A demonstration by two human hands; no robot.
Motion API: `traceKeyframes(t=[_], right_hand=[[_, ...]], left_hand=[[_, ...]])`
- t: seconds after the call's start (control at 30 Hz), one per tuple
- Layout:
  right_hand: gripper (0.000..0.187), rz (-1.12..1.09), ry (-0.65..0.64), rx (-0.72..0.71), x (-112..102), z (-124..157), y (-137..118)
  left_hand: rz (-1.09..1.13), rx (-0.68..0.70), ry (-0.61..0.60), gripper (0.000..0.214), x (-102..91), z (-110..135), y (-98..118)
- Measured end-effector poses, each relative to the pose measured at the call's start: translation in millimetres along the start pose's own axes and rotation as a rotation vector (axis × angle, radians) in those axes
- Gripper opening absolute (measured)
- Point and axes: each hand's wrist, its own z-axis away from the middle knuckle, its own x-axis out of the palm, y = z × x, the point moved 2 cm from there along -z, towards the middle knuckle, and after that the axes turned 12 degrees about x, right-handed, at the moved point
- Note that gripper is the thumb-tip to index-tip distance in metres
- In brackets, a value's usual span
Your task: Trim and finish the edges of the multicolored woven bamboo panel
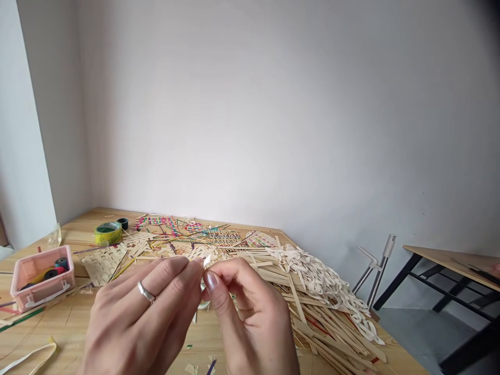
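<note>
In front of me, above the wooden table (156, 344), my two hands meet fingertip to fingertip. My left hand (146, 307), with a silver ring, is closed, its fingers pressed together. My right hand (248, 317) is closed in a pinch of thumb and forefinger. A small white strip end (208, 259) pokes up between the fingertips of both hands. A little more white shows below them, but my fingers cover most of it. Behind the hands lie loose pale bamboo strips and a plain woven piece (104, 263).
A pink box (42, 276) with thread spools stands at left, a yellow tape roll (108, 233) behind it. Colourful woven pieces (156, 224) lie at the back. Long flat strips (328, 333) and a heap of white cord (316, 276) cover the right side.
</note>
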Motion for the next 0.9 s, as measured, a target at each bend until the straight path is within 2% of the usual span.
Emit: traceKeyframes(t=[0.4,0.57,0.73,0.9], right_hand=[[0.022,0.042,0.073,-0.045,0.8,1.7,1.5],[0.022,0.008,0.079,-0.016,3.5,2.0,2.3],[0.024,0.005,0.081,0.002,4.0,2.0,3.0],[0.025,-0.004,0.124,-0.028,8.1,1.5,2.7]], left_hand=[[0.012,-0.035,0.018,0.021,-8.6,-8.8,-0.4],[0.027,-0.050,0.014,0.026,-8.8,-8.6,-0.3],[0.052,-0.056,-0.052,0.030,-8.4,-8.9,-0.6],[0.051,-0.050,-0.024,0.029,-6.1,-7.3,-0.5]])
